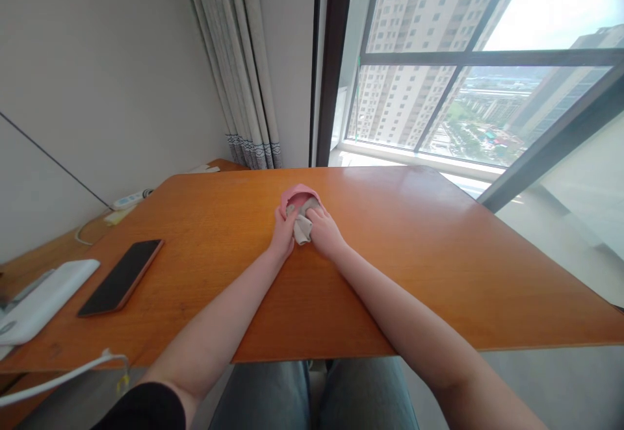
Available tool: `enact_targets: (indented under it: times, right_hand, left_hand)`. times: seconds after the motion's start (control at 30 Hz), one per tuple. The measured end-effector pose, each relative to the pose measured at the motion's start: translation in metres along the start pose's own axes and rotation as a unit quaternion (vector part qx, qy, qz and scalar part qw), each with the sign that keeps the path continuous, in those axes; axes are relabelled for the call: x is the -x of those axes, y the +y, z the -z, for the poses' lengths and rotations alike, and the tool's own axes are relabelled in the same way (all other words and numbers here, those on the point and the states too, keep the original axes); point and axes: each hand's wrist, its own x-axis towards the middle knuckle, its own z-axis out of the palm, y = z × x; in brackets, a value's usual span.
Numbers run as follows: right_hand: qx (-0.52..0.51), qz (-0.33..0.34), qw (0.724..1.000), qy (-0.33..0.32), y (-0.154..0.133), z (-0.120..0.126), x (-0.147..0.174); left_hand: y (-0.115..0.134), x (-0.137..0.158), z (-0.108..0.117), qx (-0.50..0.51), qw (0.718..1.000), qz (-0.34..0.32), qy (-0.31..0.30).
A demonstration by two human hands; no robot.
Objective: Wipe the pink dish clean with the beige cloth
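Note:
Above the middle of the wooden table, both my hands are closed around a pink hollow item (295,191) that looks like a small pouch or cap. Its open side faces me, and its exact kind is unclear. My left hand (283,230) grips its left edge, thumb on the near side. A light grey cloth (303,229) lies in the opening and hangs down between the hands. On the right, my right hand (325,230) pinches this cloth at the opening. Some fingertips are hidden behind the pink item and the cloth.
The wooden table (419,254) reaches to the window side. At its left lie a dark phone (121,277) and a white flat device (49,297). A white cable (63,378) crosses the near left corner. A power strip (130,200) sits by the wall.

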Motion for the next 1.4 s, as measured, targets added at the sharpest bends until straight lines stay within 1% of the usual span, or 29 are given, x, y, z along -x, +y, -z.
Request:
enact_targets:
  times: [0.07,0.13,0.23,0.3,0.33,0.4,0.47,0.53,0.6,0.67,0.73,0.8,0.83,0.9,0.97,1.0,1.03,1.1,1.17,1.27,1.33,1.4]
  right_hand:
    - [0.006,0.017,1.0,-0.005,0.001,0.002,0.0]
    - [0.012,0.032,0.999,-0.01,0.003,0.003,0.0]
    - [0.011,0.054,0.998,-0.01,0.005,0.002,0.0]
    - [-0.001,0.06,0.998,-0.004,0.006,0.001,0.001]
    - [-0.007,0.057,0.998,0.002,0.006,0.001,0.002]
    - [-0.014,0.036,0.999,0.014,0.005,0.002,0.003]
    - [-0.019,0.009,0.999,0.028,0.003,0.003,0.004]
    - [-0.034,-0.007,0.999,0.036,0.001,0.004,0.005]
    - [-0.057,-0.005,0.998,0.034,0.0,0.005,0.005]
    - [-0.066,0.005,0.997,0.026,-0.001,0.005,0.004]
    - [-0.051,0.016,0.998,0.021,-0.002,0.005,0.003]
    - [-0.026,0.032,0.999,0.018,-0.002,0.004,0.003]
    - [-0.014,0.039,0.999,0.017,-0.002,0.003,0.004]
    - [0.005,0.043,0.999,0.009,-0.001,0.001,0.004]
    - [0.011,0.036,0.999,-0.007,0.0,-0.003,0.005]
    - [0.008,0.031,0.999,-0.015,0.001,-0.004,0.006]
    - [0.003,0.028,0.999,-0.019,0.002,-0.005,0.006]
    - [-0.015,0.024,1.0,-0.007,0.001,-0.005,0.006]
    - [-0.034,0.024,0.999,0.02,-0.001,-0.003,0.007]
    - [-0.053,0.037,0.997,0.033,-0.007,0.001,0.006]
    - [-0.058,0.046,0.997,0.016,-0.009,0.002,0.006]
    - [-0.064,0.045,0.997,-0.01,-0.008,0.003,0.006]
  left_hand:
    - [-0.001,-0.006,0.002,-0.025,1.0,-0.006,0.001]
    - [0.005,-0.015,0.011,-0.114,0.992,-0.049,0.0]
    - [0.019,-0.023,0.026,-0.263,0.956,-0.122,-0.035]
    - [0.026,-0.02,0.029,-0.31,0.937,-0.141,-0.071]
    - [0.028,-0.016,0.028,-0.306,0.938,-0.143,-0.082]
    - [0.026,-0.006,0.02,-0.238,0.958,-0.133,-0.085]
    - [0.018,0.003,0.009,-0.133,0.983,-0.105,-0.066]
    - [0.009,0.007,0.0,-0.063,0.995,-0.069,-0.031]
    - [0.004,0.006,-0.002,-0.062,0.997,-0.045,0.007]
    - [0.006,0.001,0.003,-0.107,0.992,-0.058,0.018]
    - [0.015,-0.005,0.012,-0.178,0.978,-0.112,-0.009]
    - [0.026,-0.006,0.018,-0.261,0.948,-0.179,-0.046]
    - [0.032,-0.005,0.02,-0.304,0.929,-0.205,-0.054]
    - [0.039,0.0,0.019,-0.377,0.893,-0.239,-0.055]
    - [0.041,0.008,0.013,-0.414,0.872,-0.256,-0.057]
    - [0.041,0.012,0.009,-0.413,0.871,-0.26,-0.059]
    - [0.04,0.016,0.006,-0.399,0.878,-0.258,-0.059]
    - [0.038,0.021,0.001,-0.345,0.905,-0.246,-0.046]
    - [0.035,0.023,-0.001,-0.276,0.935,-0.223,-0.018]
    - [0.029,0.018,0.002,-0.185,0.968,-0.166,0.026]
    - [0.024,0.011,0.006,-0.156,0.979,-0.122,0.044]
    - [0.02,0.003,0.011,-0.171,0.978,-0.108,0.049]
